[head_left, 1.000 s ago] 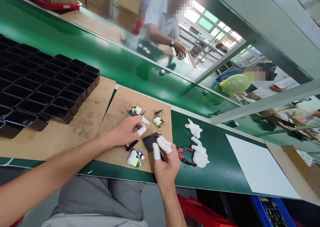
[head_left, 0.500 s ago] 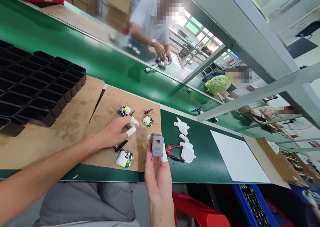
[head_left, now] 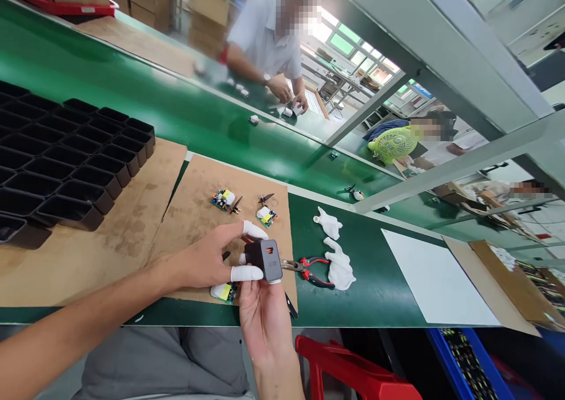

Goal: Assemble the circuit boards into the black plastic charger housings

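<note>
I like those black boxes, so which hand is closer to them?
Left. The left hand is to the right of the black boxes, its fingers at the dark block; the right hand is farther right, holding that block.

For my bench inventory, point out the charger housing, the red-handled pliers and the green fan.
Charger housing [head_left: 269, 262]: head view, on its port face.
Red-handled pliers [head_left: 302, 266]: head view, on the pivot.
Green fan [head_left: 394, 145]: head view, on its grille.
</note>
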A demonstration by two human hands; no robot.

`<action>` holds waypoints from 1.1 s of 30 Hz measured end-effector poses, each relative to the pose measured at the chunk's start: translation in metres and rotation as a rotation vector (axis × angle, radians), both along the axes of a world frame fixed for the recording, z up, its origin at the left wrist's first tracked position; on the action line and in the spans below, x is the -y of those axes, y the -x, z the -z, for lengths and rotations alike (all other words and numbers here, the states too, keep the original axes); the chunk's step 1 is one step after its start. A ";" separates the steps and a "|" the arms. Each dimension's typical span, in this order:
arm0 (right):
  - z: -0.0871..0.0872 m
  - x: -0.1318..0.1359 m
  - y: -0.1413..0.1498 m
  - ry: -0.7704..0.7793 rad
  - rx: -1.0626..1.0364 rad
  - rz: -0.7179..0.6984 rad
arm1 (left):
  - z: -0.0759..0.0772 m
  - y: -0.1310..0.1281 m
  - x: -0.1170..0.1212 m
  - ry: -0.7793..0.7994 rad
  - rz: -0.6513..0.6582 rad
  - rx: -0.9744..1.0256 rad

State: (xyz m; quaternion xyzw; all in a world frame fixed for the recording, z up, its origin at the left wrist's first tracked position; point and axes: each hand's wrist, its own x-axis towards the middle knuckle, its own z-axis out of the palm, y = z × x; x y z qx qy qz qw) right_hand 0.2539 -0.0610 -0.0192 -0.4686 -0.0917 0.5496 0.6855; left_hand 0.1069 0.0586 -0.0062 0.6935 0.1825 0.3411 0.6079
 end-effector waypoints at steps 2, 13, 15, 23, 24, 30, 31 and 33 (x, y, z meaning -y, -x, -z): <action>-0.005 -0.004 0.004 0.045 -0.109 -0.020 | 0.002 -0.001 -0.001 0.073 0.020 -0.013; -0.017 0.004 -0.019 -0.009 0.277 -0.304 | 0.008 0.003 -0.005 0.323 0.078 0.036; -0.017 0.008 -0.023 -0.094 0.413 -0.342 | 0.010 0.002 -0.004 0.353 0.061 0.049; -0.012 0.014 -0.029 -0.139 1.045 -0.332 | 0.014 -0.001 -0.003 0.297 0.022 0.053; -0.011 0.014 -0.030 -0.153 1.098 -0.333 | 0.015 0.000 -0.002 0.300 0.017 0.051; -0.007 0.008 -0.032 -0.195 1.462 -0.256 | 0.017 -0.003 0.000 0.437 0.081 0.160; -0.007 0.006 -0.031 -0.198 1.530 -0.203 | 0.017 -0.004 0.000 0.455 0.083 0.184; -0.004 0.002 -0.030 -0.228 1.620 -0.088 | 0.018 -0.007 0.000 0.478 0.077 0.217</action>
